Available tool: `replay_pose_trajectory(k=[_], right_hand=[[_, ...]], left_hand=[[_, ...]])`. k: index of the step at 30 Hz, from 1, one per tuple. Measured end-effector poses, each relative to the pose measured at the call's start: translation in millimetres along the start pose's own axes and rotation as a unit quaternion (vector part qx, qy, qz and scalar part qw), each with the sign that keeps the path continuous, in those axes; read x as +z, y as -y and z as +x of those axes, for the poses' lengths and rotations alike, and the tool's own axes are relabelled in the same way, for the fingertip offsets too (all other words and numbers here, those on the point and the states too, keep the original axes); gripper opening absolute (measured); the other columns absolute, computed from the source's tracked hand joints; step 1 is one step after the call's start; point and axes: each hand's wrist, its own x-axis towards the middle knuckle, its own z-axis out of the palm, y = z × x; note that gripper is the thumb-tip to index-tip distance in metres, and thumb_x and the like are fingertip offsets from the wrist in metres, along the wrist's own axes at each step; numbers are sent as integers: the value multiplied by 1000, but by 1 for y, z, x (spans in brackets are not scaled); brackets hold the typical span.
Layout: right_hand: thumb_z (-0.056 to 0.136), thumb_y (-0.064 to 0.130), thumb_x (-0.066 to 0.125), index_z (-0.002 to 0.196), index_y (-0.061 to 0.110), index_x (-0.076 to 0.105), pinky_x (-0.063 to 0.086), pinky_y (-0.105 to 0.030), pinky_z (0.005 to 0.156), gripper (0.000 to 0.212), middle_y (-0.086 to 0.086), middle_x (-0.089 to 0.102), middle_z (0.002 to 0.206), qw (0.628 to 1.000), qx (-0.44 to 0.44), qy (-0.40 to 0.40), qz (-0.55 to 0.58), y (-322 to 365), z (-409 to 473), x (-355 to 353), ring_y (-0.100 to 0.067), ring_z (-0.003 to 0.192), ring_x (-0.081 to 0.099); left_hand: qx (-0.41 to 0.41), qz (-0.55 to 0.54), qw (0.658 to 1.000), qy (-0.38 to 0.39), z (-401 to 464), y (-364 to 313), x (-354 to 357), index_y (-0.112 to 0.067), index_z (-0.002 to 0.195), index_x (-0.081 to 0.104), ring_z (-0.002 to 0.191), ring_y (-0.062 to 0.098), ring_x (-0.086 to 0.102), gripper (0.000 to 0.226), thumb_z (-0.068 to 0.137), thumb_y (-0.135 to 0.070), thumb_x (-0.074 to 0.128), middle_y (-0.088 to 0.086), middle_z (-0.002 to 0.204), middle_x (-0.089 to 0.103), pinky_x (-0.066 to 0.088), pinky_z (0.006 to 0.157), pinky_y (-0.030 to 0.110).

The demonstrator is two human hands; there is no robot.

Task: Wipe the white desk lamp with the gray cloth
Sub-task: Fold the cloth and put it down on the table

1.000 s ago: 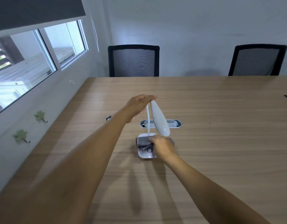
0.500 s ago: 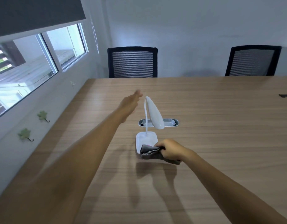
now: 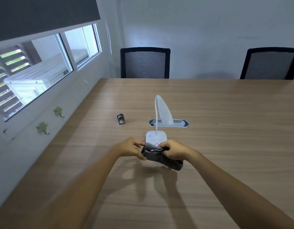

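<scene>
Forearms reach up from the bottom corners of the frame and meet just below centre, above a wooden table (image 3: 225,146). The left hand (image 3: 131,150) pinches one end of the gray cloth (image 3: 161,157) between thumb and fingers, and the right hand (image 3: 173,151) is closed around the other end, so the bunched cloth is held between them with its lower edge hanging toward the right. Just beyond the hands, partly hidden by the cloth, stands the white desk lamp (image 3: 159,123): a square base with a pink ring, a thin curved neck, and a drooping oval head. Behind it an oval metal cable tray (image 3: 181,123) is set into the table. A small metal cylinder (image 3: 121,119) lies to the left of centre. Two black mesh chairs (image 3: 144,63) stand at the far edge, upper centre and upper right. A window (image 3: 43,63) fills the upper left.
</scene>
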Motion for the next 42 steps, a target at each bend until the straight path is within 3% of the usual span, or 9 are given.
replay_pose_trajectory(k=[3,5,9,19,23,27,34,37,42], right_hand=[[81,5,47,82,16,62,47,-32,73,19,-6,65,86,1000,7,10,6,2,2,2,-21,84,55],[85,13,53,90,10,62,48,-36,77,11,-11,67,93,1000,12,13,15,5,5,5,-21,85,56],[84,19,65,111,12,61,50,-27,67,28,-8,66,99,996,13,40,83,19,15,17,-18,82,59],[83,4,67,98,10,55,49,-25,69,20,-8,60,99,970,7,81,228,80,65,62,-21,93,56],[81,5,70,81,13,56,50,-24,62,16,-6,61,80,954,43,76,285,112,87,91,-15,69,59],[81,0,69,72,12,57,46,-19,42,20,-8,58,69,926,96,67,360,127,104,123,-15,51,50],[84,-8,61,76,4,60,41,-14,29,14,-11,49,59,907,167,32,386,123,113,150,-6,23,48],[85,-9,56,90,4,59,46,-23,43,14,-12,54,67,904,173,20,391,120,107,150,-17,47,54],[86,4,54,127,3,54,50,-28,68,41,-12,62,91,925,124,-54,354,85,82,128,-20,75,60]], left_hand=[[-1,-62,998,-25,-4,5,-1,-10,98,76,61,-8,60,25,73,-7,79,-17,61,68,47,70,15],[-29,-109,992,-49,-7,10,-5,-13,93,74,69,0,61,16,77,-10,76,-8,69,68,50,69,18],[-72,-191,974,-103,-21,27,-22,-4,105,70,79,9,63,24,81,-8,73,8,91,67,55,63,11],[-152,-336,907,-204,-95,117,-76,-2,114,63,94,18,61,27,91,-17,62,10,106,65,50,79,22],[-188,-363,867,-284,-107,153,-81,-13,89,62,82,11,57,7,91,-20,63,6,98,61,46,71,19],[-208,-365,840,-344,-103,184,-76,-9,109,58,102,17,55,21,92,-22,60,8,113,58,47,80,23],[-250,-214,848,-416,-87,205,-50,-1,108,72,103,26,68,40,83,-30,63,17,112,72,55,85,33],[-287,-94,855,-421,-89,191,-42,-2,110,69,104,31,66,37,90,-29,56,17,114,71,44,73,28],[-218,79,870,-436,-84,162,-20,-6,138,49,126,35,49,53,94,-35,50,18,140,49,44,101,41]])
